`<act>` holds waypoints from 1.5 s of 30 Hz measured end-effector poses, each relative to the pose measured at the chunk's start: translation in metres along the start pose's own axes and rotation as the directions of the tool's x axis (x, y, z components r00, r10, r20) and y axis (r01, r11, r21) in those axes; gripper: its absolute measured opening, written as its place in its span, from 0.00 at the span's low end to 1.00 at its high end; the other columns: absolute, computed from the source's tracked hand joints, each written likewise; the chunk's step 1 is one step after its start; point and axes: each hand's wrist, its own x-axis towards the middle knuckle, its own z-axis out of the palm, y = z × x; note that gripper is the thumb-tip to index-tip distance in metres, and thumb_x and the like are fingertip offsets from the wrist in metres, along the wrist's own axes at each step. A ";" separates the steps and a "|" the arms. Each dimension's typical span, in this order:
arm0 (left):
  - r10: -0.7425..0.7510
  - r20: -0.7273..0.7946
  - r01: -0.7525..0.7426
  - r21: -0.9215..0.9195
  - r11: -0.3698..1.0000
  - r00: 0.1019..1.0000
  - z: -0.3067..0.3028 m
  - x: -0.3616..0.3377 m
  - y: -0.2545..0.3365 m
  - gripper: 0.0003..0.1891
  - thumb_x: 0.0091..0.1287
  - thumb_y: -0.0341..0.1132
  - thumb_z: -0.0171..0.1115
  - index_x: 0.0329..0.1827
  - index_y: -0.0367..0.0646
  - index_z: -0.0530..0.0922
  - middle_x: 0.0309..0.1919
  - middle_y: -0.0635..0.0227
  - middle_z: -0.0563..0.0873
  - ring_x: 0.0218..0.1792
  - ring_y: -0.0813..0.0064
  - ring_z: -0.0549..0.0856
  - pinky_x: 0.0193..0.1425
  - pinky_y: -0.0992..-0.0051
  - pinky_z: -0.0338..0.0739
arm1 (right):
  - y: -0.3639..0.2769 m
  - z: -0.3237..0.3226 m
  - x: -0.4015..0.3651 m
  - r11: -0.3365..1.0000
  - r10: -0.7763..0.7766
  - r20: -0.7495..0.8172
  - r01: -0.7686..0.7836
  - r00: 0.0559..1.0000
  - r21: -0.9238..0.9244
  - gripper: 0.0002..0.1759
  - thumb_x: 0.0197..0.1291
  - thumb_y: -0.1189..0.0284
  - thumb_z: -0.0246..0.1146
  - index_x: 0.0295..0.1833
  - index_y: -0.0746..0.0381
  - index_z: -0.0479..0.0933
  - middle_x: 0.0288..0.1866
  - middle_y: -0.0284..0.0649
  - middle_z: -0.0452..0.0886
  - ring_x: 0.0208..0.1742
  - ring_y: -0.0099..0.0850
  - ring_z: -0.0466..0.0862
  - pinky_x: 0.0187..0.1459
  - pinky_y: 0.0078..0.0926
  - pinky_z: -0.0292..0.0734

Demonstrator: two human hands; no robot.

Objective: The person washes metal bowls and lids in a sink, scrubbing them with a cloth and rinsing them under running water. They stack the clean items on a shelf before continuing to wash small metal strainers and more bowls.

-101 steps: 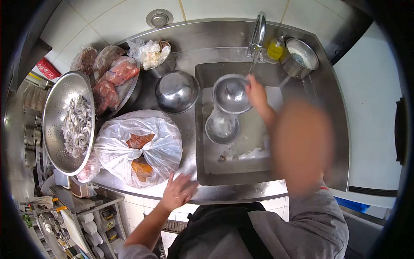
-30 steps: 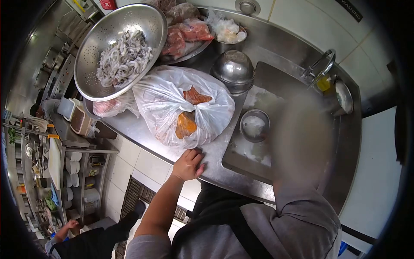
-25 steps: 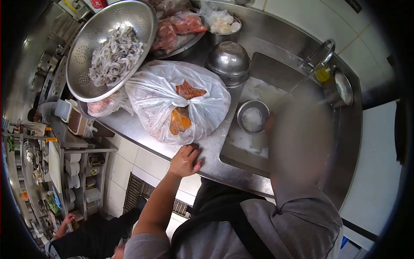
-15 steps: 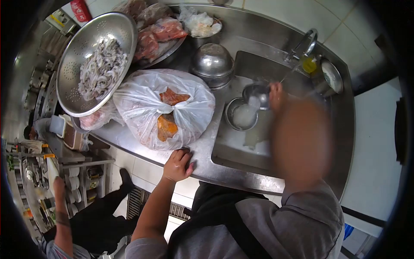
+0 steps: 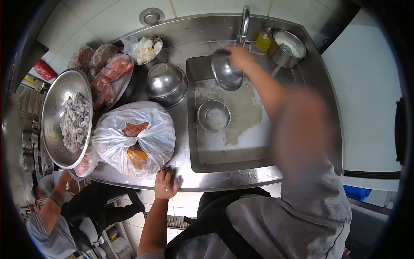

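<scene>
My right hand (image 5: 239, 58) grips the rim of a metal bowl (image 5: 227, 73), tilted on its side under the faucet (image 5: 244, 26). Below it in the sink (image 5: 233, 166), a smaller round metal bowl (image 5: 202, 117) sits in cloudy water with whitish liquid inside. My left hand (image 5: 164, 184) rests on the counter's front edge, thumb apart from the fingers and nothing in it. Just beyond lies a knotted clear plastic bag (image 5: 157, 125) with orange-brown pieces showing.
At left, a large colander (image 5: 51, 125) holds cut squid (image 5: 75, 123). Behind stand bagged meat (image 5: 116, 67), an upturned metal bowl (image 5: 161, 80) and a bowl of white scraps (image 5: 144, 49). Yellow soap (image 5: 264, 39) and a pot (image 5: 284, 56) are beside the faucet. A co-worker (image 5: 51, 220) stands lower left.
My right hand has raised the metal bowl from beside the smaller bowl to the faucet. The view has shifted right. The co-worker has come closer, an arm reaching near the colander.
</scene>
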 end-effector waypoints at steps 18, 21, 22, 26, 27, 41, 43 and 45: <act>0.020 -0.045 -0.019 0.022 1.000 0.999 -0.002 0.000 -0.002 0.15 0.55 0.35 0.64 0.43 0.37 0.79 0.44 0.54 0.80 0.43 0.53 0.79 0.50 0.62 0.76 | 0.024 0.018 -0.051 0.964 -0.264 -0.700 0.194 0.664 -0.179 0.10 0.54 0.78 0.58 0.43 0.58 0.74 0.55 0.42 0.78 0.59 0.48 0.76 0.59 0.54 0.69; 0.029 -0.065 -0.028 0.024 0.999 0.997 -0.003 0.001 -0.001 0.15 0.55 0.36 0.64 0.42 0.37 0.79 0.44 0.54 0.80 0.42 0.53 0.79 0.49 0.62 0.76 | -0.019 0.032 -0.042 0.909 -0.282 -0.729 0.416 0.623 0.004 0.11 0.58 0.76 0.58 0.47 0.59 0.76 0.59 0.41 0.78 0.64 0.45 0.74 0.64 0.49 0.67; 0.027 -0.066 -0.025 0.024 0.999 0.997 -0.003 0.001 0.000 0.15 0.55 0.36 0.64 0.42 0.37 0.79 0.44 0.54 0.80 0.42 0.53 0.79 0.49 0.62 0.76 | -0.048 0.032 -0.042 0.882 -0.345 -0.744 0.469 0.572 -0.049 0.10 0.59 0.74 0.58 0.47 0.59 0.76 0.60 0.39 0.78 0.64 0.44 0.74 0.64 0.51 0.66; -0.010 -0.043 0.009 -0.026 1.000 0.999 -0.003 0.000 0.000 0.16 0.52 0.33 0.63 0.44 0.37 0.79 0.44 0.52 0.79 0.45 0.50 0.78 0.51 0.60 0.75 | -0.157 0.057 -0.045 0.739 -0.595 -0.666 0.632 0.450 -0.232 0.06 0.59 0.66 0.60 0.41 0.51 0.77 0.68 0.31 0.72 0.70 0.38 0.68 0.68 0.57 0.59; -0.006 -0.049 0.005 -0.024 1.000 0.999 -0.002 0.000 0.000 0.16 0.52 0.33 0.63 0.43 0.37 0.79 0.44 0.52 0.79 0.45 0.50 0.78 0.51 0.60 0.75 | -0.174 0.065 -0.049 0.698 -0.641 -0.612 0.683 0.463 -0.214 0.05 0.60 0.66 0.60 0.40 0.52 0.77 0.70 0.30 0.70 0.72 0.37 0.66 0.69 0.58 0.56; -0.032 -0.048 0.032 0.000 0.999 0.998 -0.002 -0.003 -0.005 0.14 0.53 0.34 0.65 0.41 0.39 0.79 0.45 0.57 0.81 0.45 0.55 0.80 0.50 0.62 0.77 | 0.023 0.278 -0.126 0.920 0.308 0.501 -0.388 0.809 0.062 0.35 0.60 0.65 0.66 0.72 0.57 0.61 0.66 0.50 0.74 0.63 0.50 0.77 0.61 0.48 0.73; -0.034 -0.048 0.034 0.000 0.999 0.998 -0.002 -0.003 -0.006 0.14 0.53 0.34 0.65 0.41 0.40 0.79 0.45 0.57 0.81 0.45 0.55 0.80 0.50 0.62 0.77 | 0.037 0.312 -0.117 0.921 0.320 0.404 -0.381 0.857 0.079 0.33 0.60 0.66 0.66 0.69 0.57 0.63 0.61 0.49 0.77 0.59 0.50 0.79 0.58 0.47 0.76; -0.029 -0.045 0.029 -0.005 1.000 0.999 -0.002 -0.003 -0.004 0.13 0.52 0.34 0.65 0.41 0.40 0.79 0.45 0.57 0.81 0.45 0.55 0.80 0.50 0.62 0.77 | 0.033 0.307 -0.116 0.920 0.339 0.300 -0.380 0.892 0.092 0.30 0.59 0.67 0.65 0.66 0.58 0.65 0.56 0.48 0.81 0.55 0.50 0.82 0.54 0.46 0.78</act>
